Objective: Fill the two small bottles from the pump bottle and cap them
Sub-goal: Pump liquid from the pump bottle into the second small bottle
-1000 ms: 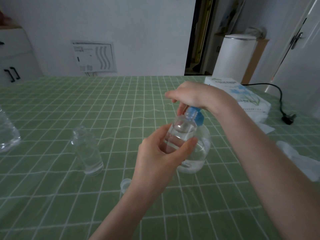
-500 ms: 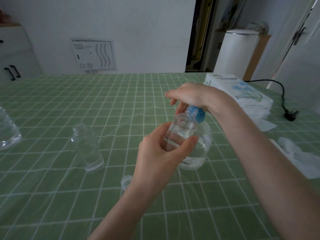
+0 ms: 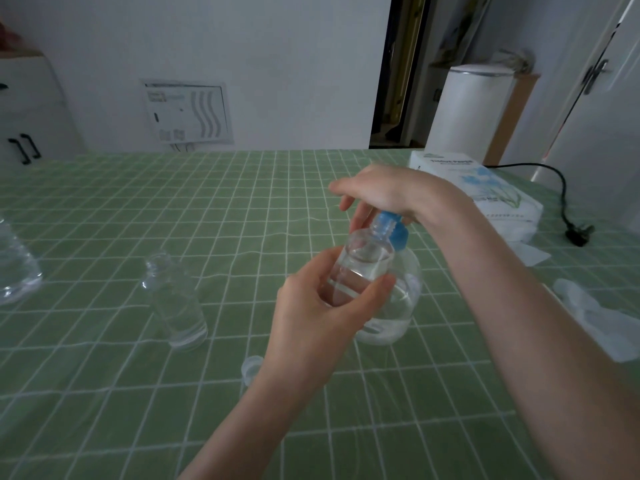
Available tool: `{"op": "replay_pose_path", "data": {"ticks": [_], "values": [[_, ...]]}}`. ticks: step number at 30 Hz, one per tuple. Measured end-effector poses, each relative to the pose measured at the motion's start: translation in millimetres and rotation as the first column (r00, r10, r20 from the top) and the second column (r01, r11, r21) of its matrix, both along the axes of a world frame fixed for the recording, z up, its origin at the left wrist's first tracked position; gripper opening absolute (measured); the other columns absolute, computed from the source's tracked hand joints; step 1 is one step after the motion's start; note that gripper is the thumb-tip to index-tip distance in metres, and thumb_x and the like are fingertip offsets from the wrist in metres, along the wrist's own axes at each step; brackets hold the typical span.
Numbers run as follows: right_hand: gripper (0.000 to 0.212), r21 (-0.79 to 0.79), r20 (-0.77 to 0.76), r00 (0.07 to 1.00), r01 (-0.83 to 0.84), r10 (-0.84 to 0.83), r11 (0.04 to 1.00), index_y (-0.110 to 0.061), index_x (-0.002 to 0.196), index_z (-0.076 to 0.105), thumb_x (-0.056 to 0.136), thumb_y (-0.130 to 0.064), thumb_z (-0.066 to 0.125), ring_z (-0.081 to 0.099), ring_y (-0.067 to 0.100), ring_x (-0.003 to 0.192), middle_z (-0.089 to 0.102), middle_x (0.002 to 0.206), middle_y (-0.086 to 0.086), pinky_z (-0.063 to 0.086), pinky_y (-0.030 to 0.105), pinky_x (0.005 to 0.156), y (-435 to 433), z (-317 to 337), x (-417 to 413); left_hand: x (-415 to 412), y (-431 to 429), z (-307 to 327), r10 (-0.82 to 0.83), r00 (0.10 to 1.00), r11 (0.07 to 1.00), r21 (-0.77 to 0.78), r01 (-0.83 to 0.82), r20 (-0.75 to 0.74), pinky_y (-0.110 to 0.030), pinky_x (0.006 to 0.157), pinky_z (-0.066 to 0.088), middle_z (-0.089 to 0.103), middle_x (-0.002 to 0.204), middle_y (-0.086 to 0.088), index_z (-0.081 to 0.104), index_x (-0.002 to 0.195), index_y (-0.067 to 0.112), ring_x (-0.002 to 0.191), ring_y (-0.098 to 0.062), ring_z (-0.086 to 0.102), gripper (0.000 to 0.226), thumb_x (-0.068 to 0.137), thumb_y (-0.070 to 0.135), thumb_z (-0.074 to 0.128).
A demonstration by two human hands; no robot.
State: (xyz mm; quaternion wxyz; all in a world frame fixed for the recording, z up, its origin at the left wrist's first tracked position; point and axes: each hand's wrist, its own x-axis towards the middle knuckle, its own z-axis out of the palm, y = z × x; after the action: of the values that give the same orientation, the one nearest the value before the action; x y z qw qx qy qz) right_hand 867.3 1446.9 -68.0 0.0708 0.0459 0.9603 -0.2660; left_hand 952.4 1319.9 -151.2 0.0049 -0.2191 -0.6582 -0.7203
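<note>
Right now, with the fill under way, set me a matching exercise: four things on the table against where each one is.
Things:
1. small bottle with liquid
2. second small bottle
3. pump bottle
4. tissue paper pack

Places:
A. standing alone on the green tablecloth, to the left of both hands
B. far right of the table, near the power cord
C. gripped in the left hand
D. under the right hand

Pairs: 1-C, 2-A, 3-D, 4-B
</note>
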Motion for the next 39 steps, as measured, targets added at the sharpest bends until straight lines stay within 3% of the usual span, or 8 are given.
{"op": "replay_pose_path", "data": {"ticks": [4, 8, 12, 16, 20, 24, 29, 39], "values": [[0.04, -0.006, 0.002, 1.0, 0.004, -0.004, 1.0, -0.014, 0.104, 0.066, 0.096, -0.045, 0.041, 0.06, 0.028, 0.106, 0.065, 0.115, 0.01, 0.042, 0.038, 0.088, -1, -5, 1, 1, -1, -1, -0.007, 1.0, 1.0, -0.015, 0.007, 0.007, -0.01, 0.046, 0.043, 0.065, 0.054, 0.011, 0.066, 0.08, 0.027, 0.046, 0.002, 0.058, 0.011, 0.076, 0.019, 0.073], [0.041, -0.004, -0.003, 1.0, 0.004, -0.004, 1.0, -0.014, 0.107, 0.066, 0.096, -0.046, 0.041, 0.06, 0.028, 0.106, 0.066, 0.114, 0.011, 0.041, 0.038, 0.086, -2, -6, 1, 0, -1, -1, 0.001, 1.0, 1.0, -0.017, -0.001, 0.005, -0.009, 0.044, 0.041, 0.065, 0.053, 0.011, 0.067, 0.08, 0.026, 0.044, 0.003, 0.056, 0.011, 0.076, 0.019, 0.073], [0.04, -0.009, 0.009, 1.0, -0.018, 0.018, 1.0, -0.012, 0.111, 0.064, 0.096, -0.044, 0.044, 0.062, 0.029, 0.104, 0.066, 0.112, 0.012, 0.045, 0.039, 0.094, -1, -1, 1, -1, 0, -1, 0.006, 1.0, 1.0, -0.021, -0.006, 0.0, -0.01, 0.046, 0.044, 0.067, 0.056, 0.011, 0.068, 0.081, 0.028, 0.048, 0.001, 0.06, 0.011, 0.074, 0.022, 0.074], [0.042, 0.03, -0.024, 0.999, -0.038, 0.038, 0.999, -0.011, 0.115, 0.062, 0.095, -0.044, 0.045, 0.065, 0.027, 0.099, 0.069, 0.104, 0.01, 0.046, 0.039, 0.091, -1, 5, 1, -1, -1, 0, 0.001, 1.0, 1.0, -0.006, -0.001, -0.007, -0.011, 0.048, 0.045, 0.068, 0.058, 0.01, 0.068, 0.08, 0.029, 0.051, 0.0, 0.062, 0.013, 0.075, 0.018, 0.074], [0.038, 0.013, -0.012, 0.999, -0.039, 0.039, 0.999, -0.013, 0.105, 0.064, 0.095, -0.044, 0.044, 0.064, 0.028, 0.1, 0.068, 0.102, 0.01, 0.047, 0.039, 0.092, -2, 3, 0, -1, -1, -1, 0.002, 1.0, 1.0, -0.007, -0.003, -0.006, -0.012, 0.049, 0.046, 0.069, 0.06, 0.009, 0.069, 0.081, 0.029, 0.052, -0.001, 0.063, 0.013, 0.076, 0.018, 0.074], [0.038, -0.004, -0.006, 1.0, -0.027, 0.027, 1.0, -0.013, 0.103, 0.066, 0.095, -0.043, 0.045, 0.063, 0.027, 0.1, 0.068, 0.103, 0.01, 0.044, 0.034, 0.079, -1, 0, -1, 0, -2, -1, -0.005, 1.0, 1.0, -0.011, 0.005, 0.001, -0.011, 0.048, 0.045, 0.068, 0.059, 0.01, 0.068, 0.08, 0.029, 0.052, 0.0, 0.063, 0.012, 0.076, 0.02, 0.074], [0.041, -0.002, 0.02, 0.999, -0.031, 0.031, 1.0, -0.014, 0.106, 0.067, 0.096, -0.044, 0.042, 0.061, 0.028, 0.105, 0.066, 0.11, 0.01, 0.041, 0.042, 0.1, -1, -7, 0, 0, -2, -3, -0.005, 1.0, 1.0, -0.019, 0.005, 0.004, -0.012, 0.048, 0.045, 0.068, 0.06, 0.01, 0.069, 0.079, 0.031, 0.052, -0.001, 0.062, 0.011, 0.076, 0.022, 0.074], [0.044, 0.058, -0.011, 1.0, -0.024, 0.025, 0.998, -0.012, 0.113, 0.062, 0.094, -0.047, 0.044, 0.065, 0.026, 0.098, 0.07, 0.101, 0.01, 0.045, 0.04, 0.096, -3, 4, -1, 0, -2, -1, -0.009, 1.0, 1.0, 0.004, 0.009, 0.001, -0.011, 0.047, 0.045, 0.067, 0.057, 0.011, 0.068, 0.081, 0.028, 0.051, 0.001, 0.062, 0.012, 0.076, 0.019, 0.074]]}}
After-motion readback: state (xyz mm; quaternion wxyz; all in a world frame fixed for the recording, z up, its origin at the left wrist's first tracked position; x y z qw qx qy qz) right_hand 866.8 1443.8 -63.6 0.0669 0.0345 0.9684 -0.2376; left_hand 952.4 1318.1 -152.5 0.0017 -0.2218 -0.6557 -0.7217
